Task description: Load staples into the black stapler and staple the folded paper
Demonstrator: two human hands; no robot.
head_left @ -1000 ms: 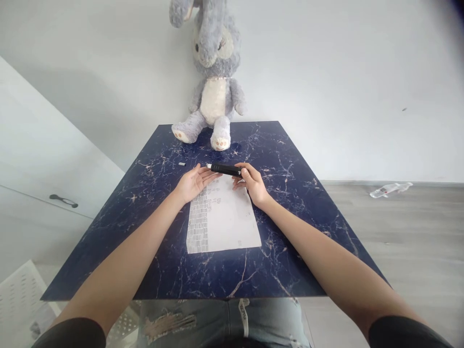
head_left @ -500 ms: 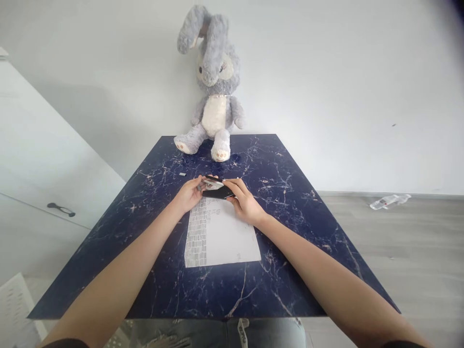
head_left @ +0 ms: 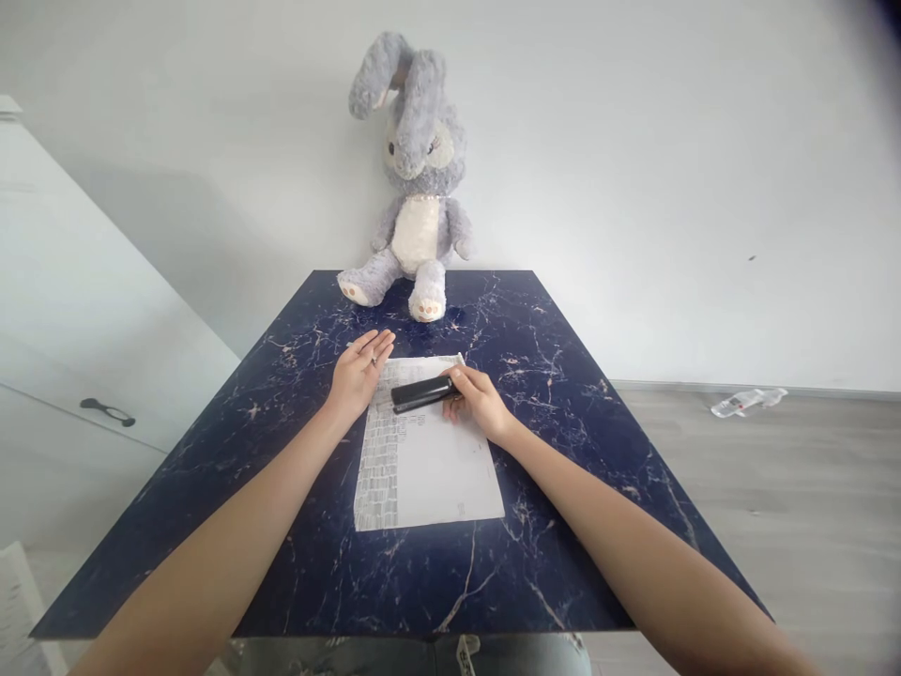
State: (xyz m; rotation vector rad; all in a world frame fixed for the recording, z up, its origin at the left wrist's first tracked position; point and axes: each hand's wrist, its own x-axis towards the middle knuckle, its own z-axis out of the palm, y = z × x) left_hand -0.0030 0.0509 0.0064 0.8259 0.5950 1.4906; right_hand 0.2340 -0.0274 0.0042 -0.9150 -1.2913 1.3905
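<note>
My right hand (head_left: 482, 404) grips one end of a black stapler (head_left: 422, 393) and holds it closed over the sheet of paper (head_left: 447, 479). The stapler points left, toward my other hand. Palm up, my left hand (head_left: 358, 374) lies at the paper's upper left edge with its fingers stretched out. A tiny shiny bit (head_left: 374, 361) shows on those fingers, too small to name. The paper lies flat, with printed blocks down its left side and a few faint lines of text.
The blue marbled table (head_left: 563, 469) stands against a white wall. At its far edge sits a grey plush rabbit (head_left: 417, 230). A white cabinet (head_left: 105, 282) is on the left. Clear plastic packaging (head_left: 747, 403) lies on the floor at right.
The stapler, opened between both hands before, is now closed and in my right hand alone. My left hand has let go, moved left and turned palm up. The view has tilted slightly.
</note>
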